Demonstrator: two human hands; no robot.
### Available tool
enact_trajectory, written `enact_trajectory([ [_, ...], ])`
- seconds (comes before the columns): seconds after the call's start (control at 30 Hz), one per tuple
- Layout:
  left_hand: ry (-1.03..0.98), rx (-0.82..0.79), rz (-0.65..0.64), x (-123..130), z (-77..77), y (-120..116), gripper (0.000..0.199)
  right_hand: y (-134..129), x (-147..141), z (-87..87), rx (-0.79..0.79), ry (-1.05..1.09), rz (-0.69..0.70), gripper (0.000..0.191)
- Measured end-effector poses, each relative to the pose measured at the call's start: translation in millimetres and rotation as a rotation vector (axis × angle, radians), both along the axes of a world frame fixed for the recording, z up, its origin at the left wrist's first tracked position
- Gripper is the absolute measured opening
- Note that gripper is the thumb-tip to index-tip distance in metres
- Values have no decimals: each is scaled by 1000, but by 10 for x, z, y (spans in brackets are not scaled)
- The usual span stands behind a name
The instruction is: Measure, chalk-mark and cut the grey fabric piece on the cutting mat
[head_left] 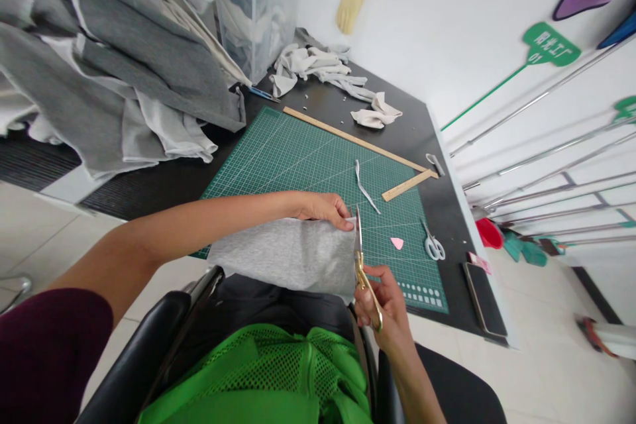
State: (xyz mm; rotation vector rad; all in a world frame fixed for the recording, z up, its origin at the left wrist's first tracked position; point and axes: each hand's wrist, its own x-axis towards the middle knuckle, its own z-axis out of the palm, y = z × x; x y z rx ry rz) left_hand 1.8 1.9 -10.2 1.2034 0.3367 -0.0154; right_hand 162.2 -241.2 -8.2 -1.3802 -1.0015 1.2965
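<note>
A light grey cloth (pixel 293 255) hangs over the near edge of the green cutting mat (pixel 308 159). My left hand (pixel 325 209) pinches its upper right corner. Gold-handled scissors (pixel 362 265) are in my right hand (pixel 382 305), their blades pointing away from me along the cloth's right edge, close to my left fingertips. A thin grey strip (pixel 365 189) lies on the mat beyond the blades. To the right are a small pink piece (pixel 397 243) and white-handled scissors (pixel 433 244). A wooden L-shaped ruler (pixel 348 137) rests along the mat's far side.
Piled grey fabric (pixel 149 66) covers the table's left side, beside a clear plastic bin (pixel 258 13). Pale scraps (pixel 318 66) lie behind the mat. A phone (pixel 484 298) sits at the right edge. Black armrests (pixel 144 351) flank my lap.
</note>
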Motion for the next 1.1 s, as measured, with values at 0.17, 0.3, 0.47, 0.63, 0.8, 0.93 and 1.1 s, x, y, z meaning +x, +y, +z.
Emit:
enact_trajectory([
  [0.17, 5, 4, -1, 1, -3, 4, 45, 8, 1, 25, -6, -15, -1, 37],
  [0.3, 16, 9, 2, -2, 20, -4, 46, -10, -9, 43, -18, -20, 8, 37],
  [0.47, 13, 16, 9, -3, 37, -18, 44, -18, -5, 10, -14, -25, 0, 38],
  [0.63, 38, 20, 4, -3, 38, -19, 45, 41, 16, -22, 9, -10, 13, 38],
  [0.8, 31, 28, 8, -1, 19, -13, 49, 95, 18, -2, 5, -19, 21, 36],
  [0.93, 32, 35, 13, -4, 18, -18, 48, 109, 26, 10, 4, -3, 32, 41],
  [1.1, 17, 20, 5, -9, 20, -23, 48, 108, 11, 17, -7, 1, 23, 43],
])
